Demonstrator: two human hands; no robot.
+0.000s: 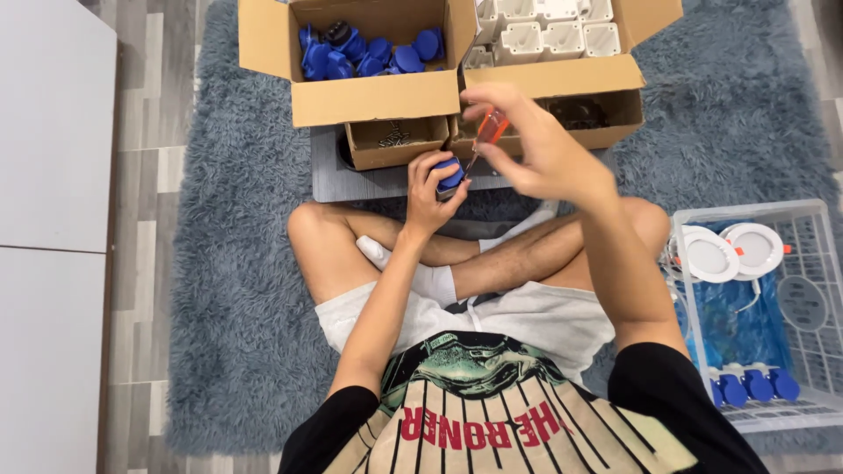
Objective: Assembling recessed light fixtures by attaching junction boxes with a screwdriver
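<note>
Your left hand point(430, 189) is closed around a small blue plastic part point(451, 175), fingers point(420, 171) wrapped about its sides and the top left showing. It sits just above your crossed legs, in front of the grey board point(351, 180) on the rug point(228, 263). Your right hand point(536, 145) pinches a screwdriver with an orange handle point(492, 127) between thumb and fingertips, the thin shaft angled down so its tip meets the blue part — the two hands nearly touch.

The part looks light, hard and smooth, so it would likely twist in a loose grip; holding it by the sides, as you do, seems best.

Beyond stand a cardboard box of blue parts point(369, 44), a box of white housings point(544, 31) and, at your right, a wire basket point(821, 219) with round white lamps point(733, 250).
</note>
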